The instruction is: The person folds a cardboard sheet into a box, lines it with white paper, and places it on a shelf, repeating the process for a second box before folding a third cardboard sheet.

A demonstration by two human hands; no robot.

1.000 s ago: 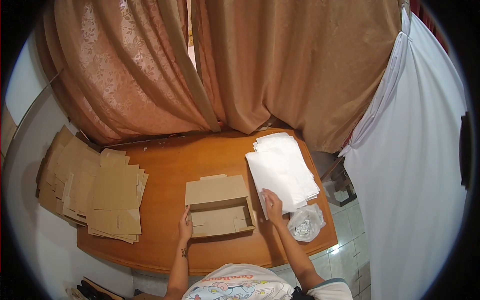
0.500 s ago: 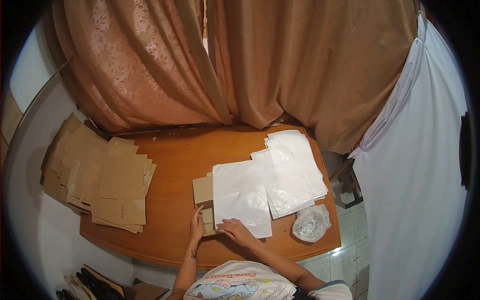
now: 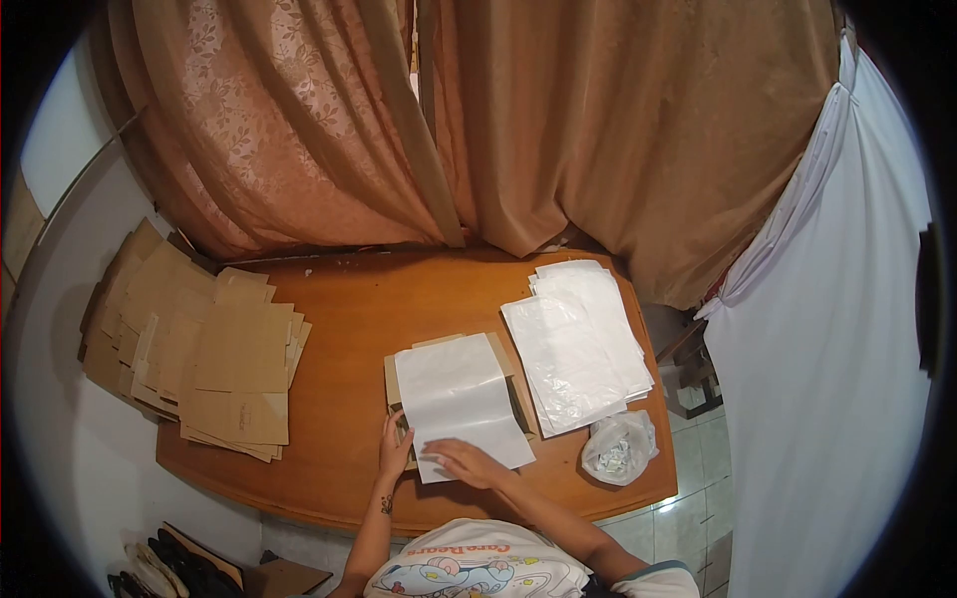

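Observation:
An open cardboard box sits near the table's front edge, its flaps showing around a white sheet. The sheet lies over the opening with a bend across its middle, so most of the box's inside is hidden. At the box's left side, my left hand grips the wall by the sheet's edge. My right hand is over the sheet's lower part, palm down with its fingers spread. It holds nothing.
Flattened cardboard pieces are stacked at the table's left. A pile of white sheets lies at the right, with a clear plastic bag of small pieces in front of it. Curtains hang behind the wooden table.
The white sheet has moved left and now covers the box's opening, with a bend in it. My right hand has shifted slightly left with it; my left hand stays at the box's side.

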